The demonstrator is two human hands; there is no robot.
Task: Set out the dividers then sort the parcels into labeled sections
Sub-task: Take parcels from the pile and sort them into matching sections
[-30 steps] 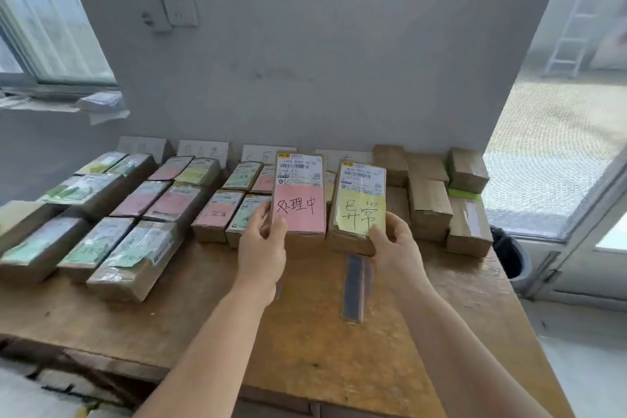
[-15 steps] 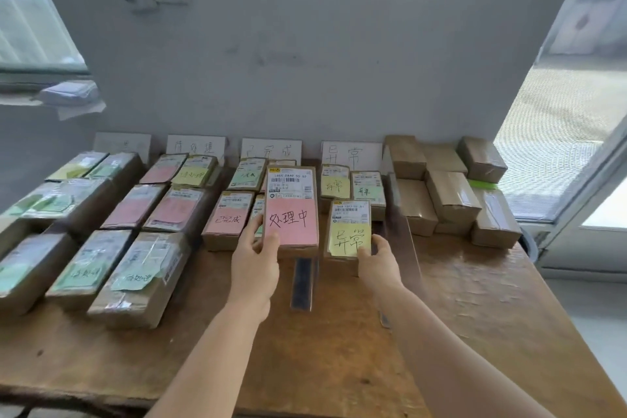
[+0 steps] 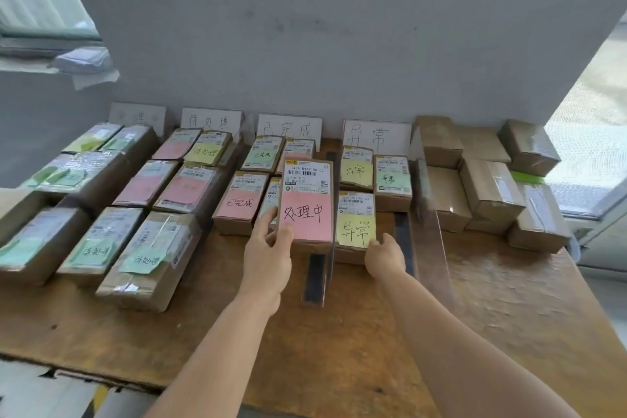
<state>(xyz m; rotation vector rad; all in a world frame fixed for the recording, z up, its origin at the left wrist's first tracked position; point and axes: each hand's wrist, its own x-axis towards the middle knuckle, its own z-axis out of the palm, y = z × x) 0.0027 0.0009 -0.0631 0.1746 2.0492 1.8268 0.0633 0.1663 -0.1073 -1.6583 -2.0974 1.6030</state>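
My left hand (image 3: 268, 248) grips the lower left edge of a brown parcel with a pink note (image 3: 305, 210), held tilted up above the table. My right hand (image 3: 385, 253) holds the near end of a parcel with a yellow note (image 3: 356, 227). That parcel lies on the table in the rightmost labelled section, in front of two other parcels (image 3: 373, 173). A clear divider on a black base strip (image 3: 315, 275) stands between my hands, and another divider (image 3: 402, 237) stands right of the yellow-note parcel. Four white label cards (image 3: 290, 127) lean against the wall behind the sections.
Rows of sorted parcels with pink, green and yellow notes (image 3: 149, 244) fill the left half of the wooden table (image 3: 339, 349). A pile of unlabelled brown boxes (image 3: 488, 186) sits at the back right. An open doorway lies to the right.
My right hand moved the yellow-note parcel forward and down into the rightmost section. My left hand kept the pink-note parcel raised. The view came closer to the table.
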